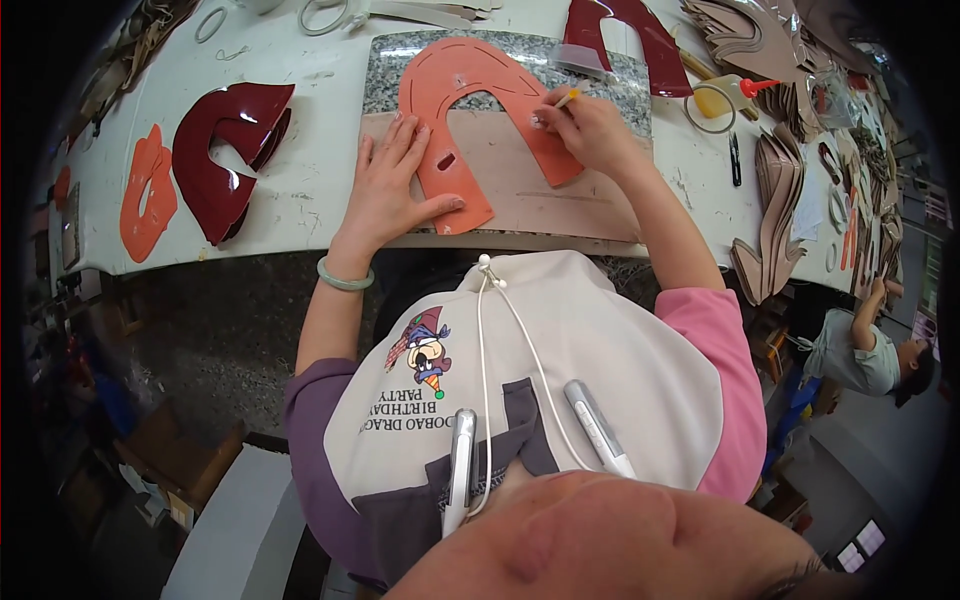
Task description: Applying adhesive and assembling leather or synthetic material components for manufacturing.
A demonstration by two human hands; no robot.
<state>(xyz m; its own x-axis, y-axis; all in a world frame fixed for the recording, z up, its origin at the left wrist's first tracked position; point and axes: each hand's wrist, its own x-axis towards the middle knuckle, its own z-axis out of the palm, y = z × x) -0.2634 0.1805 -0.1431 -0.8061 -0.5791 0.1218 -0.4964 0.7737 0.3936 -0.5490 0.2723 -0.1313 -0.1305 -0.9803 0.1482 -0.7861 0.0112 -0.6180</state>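
A horseshoe-shaped orange template (428, 90) with slots lies in front of me, its open end toward me. My left hand (395, 185) rests flat on its left leg, fingers spread, the thumb near the lower end. My right hand (590, 130) is closed in a pinch at the right leg, around a thin pen-like stick (568, 98) with a yellowish end. Whether its tip touches the template is hidden by the fingers. Under the template are a speckled granite slab (385, 68) and, nearer me, a flat beige sheet (520, 215).
Stacked glossy dark red curved pieces (205, 130) and a smaller orange template (135, 220) lie left. Another dark red piece (650, 30) sits far right, near a glue bottle (715, 100) with a red tip, a black pen (736, 160) and beige folded pieces (775, 210). Another person (860, 350) is at right.
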